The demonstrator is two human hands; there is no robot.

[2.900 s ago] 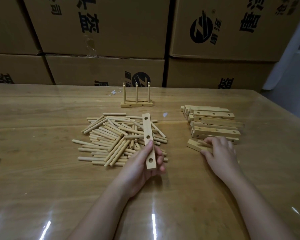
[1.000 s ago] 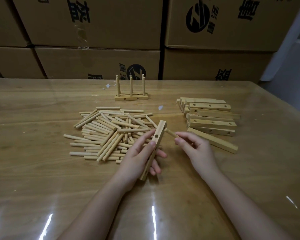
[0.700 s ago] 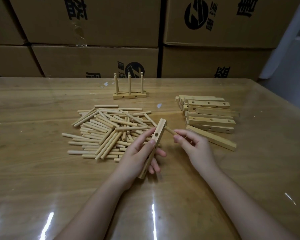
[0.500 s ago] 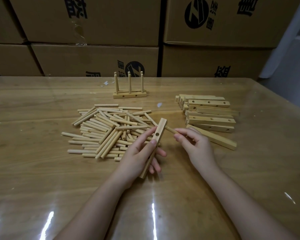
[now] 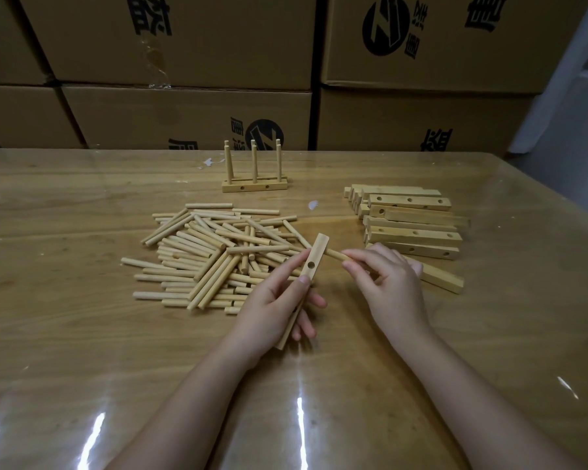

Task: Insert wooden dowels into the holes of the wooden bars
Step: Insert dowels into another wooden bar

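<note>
The left hand (image 5: 272, 307) is wrapped round a tilted light wooden bar with round holes (image 5: 314, 262). The right hand (image 5: 391, 286) pinches a short round wooden dowel (image 5: 335, 255) whose end meets the bar near its top. A pile of loose dowels (image 5: 218, 259) lies behind the left hand and a stack of bars (image 5: 411, 222) behind the right, on the shiny table (image 5: 82, 351) in front of brown cardboard boxes (image 5: 184, 120).

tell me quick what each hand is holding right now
Left hand: closed, holding a wooden bar.
Right hand: closed, pinching a dowel whose tip meets the bar's far end.
</note>
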